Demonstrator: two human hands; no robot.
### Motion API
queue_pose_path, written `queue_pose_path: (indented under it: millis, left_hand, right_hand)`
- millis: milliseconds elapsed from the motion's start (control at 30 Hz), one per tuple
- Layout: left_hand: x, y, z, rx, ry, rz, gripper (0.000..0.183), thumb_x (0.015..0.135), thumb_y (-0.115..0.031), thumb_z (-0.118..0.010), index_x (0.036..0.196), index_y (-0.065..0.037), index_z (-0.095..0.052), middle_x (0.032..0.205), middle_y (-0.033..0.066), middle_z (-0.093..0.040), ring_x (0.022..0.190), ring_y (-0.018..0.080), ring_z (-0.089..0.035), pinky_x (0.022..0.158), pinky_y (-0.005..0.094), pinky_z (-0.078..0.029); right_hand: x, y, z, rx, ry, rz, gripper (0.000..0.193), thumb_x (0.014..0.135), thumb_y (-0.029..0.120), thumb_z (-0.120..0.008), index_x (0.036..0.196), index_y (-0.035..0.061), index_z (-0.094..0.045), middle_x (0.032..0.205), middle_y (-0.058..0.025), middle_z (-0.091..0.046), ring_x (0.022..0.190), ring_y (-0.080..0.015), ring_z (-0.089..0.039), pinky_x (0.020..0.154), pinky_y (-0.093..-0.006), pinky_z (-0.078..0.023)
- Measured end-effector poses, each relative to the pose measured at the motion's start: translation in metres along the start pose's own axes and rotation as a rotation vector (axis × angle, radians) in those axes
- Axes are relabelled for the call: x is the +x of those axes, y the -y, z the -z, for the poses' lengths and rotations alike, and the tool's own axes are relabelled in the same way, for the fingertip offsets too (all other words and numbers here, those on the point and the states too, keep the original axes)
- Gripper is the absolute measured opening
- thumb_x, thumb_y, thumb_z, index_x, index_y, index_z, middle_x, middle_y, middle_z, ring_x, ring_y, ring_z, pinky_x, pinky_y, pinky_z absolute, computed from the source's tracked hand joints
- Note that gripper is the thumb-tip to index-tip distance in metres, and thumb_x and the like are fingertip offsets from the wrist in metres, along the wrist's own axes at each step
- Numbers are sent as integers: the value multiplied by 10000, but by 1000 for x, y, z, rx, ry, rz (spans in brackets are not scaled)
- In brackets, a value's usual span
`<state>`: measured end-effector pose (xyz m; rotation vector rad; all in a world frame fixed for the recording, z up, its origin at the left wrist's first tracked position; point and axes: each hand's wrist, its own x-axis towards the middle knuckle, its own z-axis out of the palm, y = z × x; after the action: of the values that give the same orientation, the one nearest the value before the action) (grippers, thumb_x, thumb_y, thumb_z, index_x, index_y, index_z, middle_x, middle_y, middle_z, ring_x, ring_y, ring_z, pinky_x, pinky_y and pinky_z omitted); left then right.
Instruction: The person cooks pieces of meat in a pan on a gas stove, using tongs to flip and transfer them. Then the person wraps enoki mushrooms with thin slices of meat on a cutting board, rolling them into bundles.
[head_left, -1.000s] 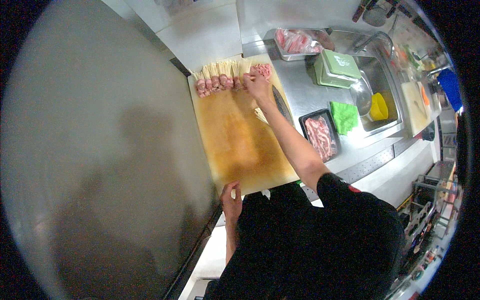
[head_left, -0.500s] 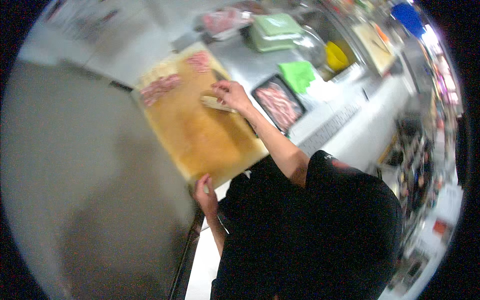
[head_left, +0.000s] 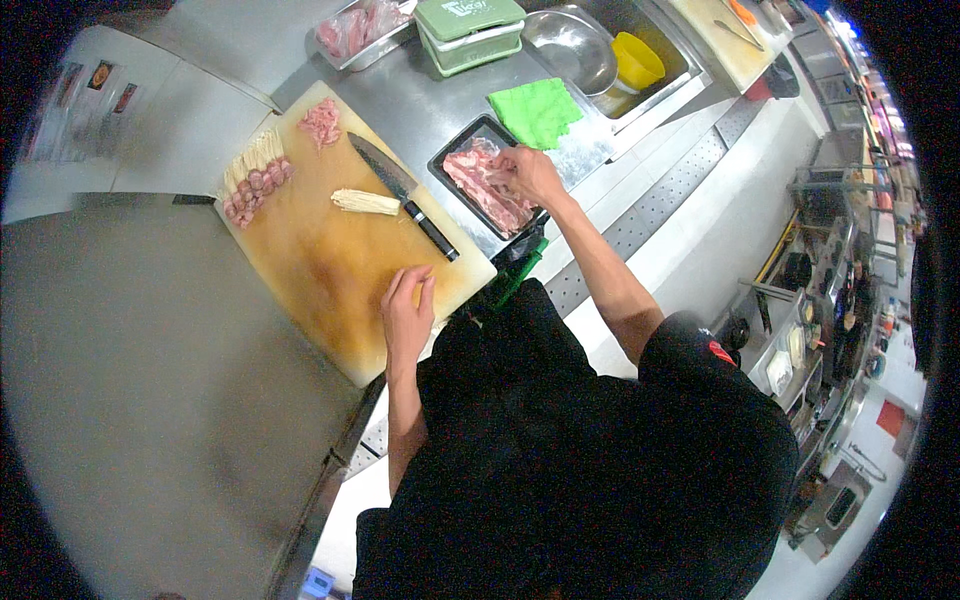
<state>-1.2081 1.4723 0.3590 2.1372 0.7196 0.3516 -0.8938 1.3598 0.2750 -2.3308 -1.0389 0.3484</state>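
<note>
My right hand (head_left: 532,176) reaches over a black tray (head_left: 446,150) of thin pink meat slices (head_left: 485,190), its fingers pinched on the meat at the tray's right side. My left hand (head_left: 408,302) hovers at the near edge of a yellowed cutting board (head_left: 310,250), fingers stretched out, with nothing visible in it. A knife (head_left: 432,230) with a black handle lies on the board's right part. Beside it rests a bundle of enoki mushrooms (head_left: 366,202). Several meat-wrapped enoki rolls (head_left: 258,182) line the board's left edge. A small pile of meat (head_left: 321,122) sits at its far end.
Behind the tray are a green cloth (head_left: 537,112), a green lidded box (head_left: 470,38), a metal bowl (head_left: 572,48) and a container of meat (head_left: 362,28). A sink with a yellow bowl (head_left: 637,62) lies far right. A grey metal surface (head_left: 180,380) spreads left.
My right hand has left the enoki bundle on the board and moved right to the meat tray. My left hand has come up from the board's near corner. The whole view has shifted.
</note>
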Motion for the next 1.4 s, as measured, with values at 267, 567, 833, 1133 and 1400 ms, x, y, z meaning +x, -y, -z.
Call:
queue_pose_path:
  millis: [267,567,833,1133,1400]
  left_hand:
    - [-9,-32,-33,-79,1,10,156,923,-66,-645,1066,-8,-671,1022,154,-689,943,316,-671,834,400,-517]
    - [-44,-22,-41,-8,-17,141,193,939,-103,-641,1091,8,-686,1030,182,-692,978,343,-659,884,408,-508]
    - [-32,-5,-41,20,-1,53,151,934,-99,-650,1033,8,-690,976,157,-704,894,295,-676,822,394,-522]
    - [-32,4,-39,36,26,30,203,955,-177,-637,1032,1,-697,990,151,-703,919,297,-667,839,399,-511]
    - [-24,-18,-36,68,117,36,191,944,-129,-644,1045,26,-692,968,155,-704,919,272,-670,833,376,-522]
  right_hand:
    - [12,22,-26,-71,122,-143,263,753,309,-798,901,94,-761,883,-185,-733,865,-340,-722,807,-459,-571]
    - [-4,53,-24,86,-22,-113,592,910,527,-614,1044,-49,-632,901,-278,-689,839,-425,-684,789,-514,-538]
    - [6,52,-17,15,113,-160,505,831,262,-693,1198,-70,-596,911,-203,-712,889,-414,-689,809,-480,-555]
    - [-20,74,-2,171,-30,-83,129,799,202,-682,794,73,-681,863,-184,-698,850,-392,-690,726,-509,-544]
    - [-35,31,-38,332,-195,37,192,830,258,-688,872,89,-608,768,-147,-656,747,-369,-654,668,-498,-495]
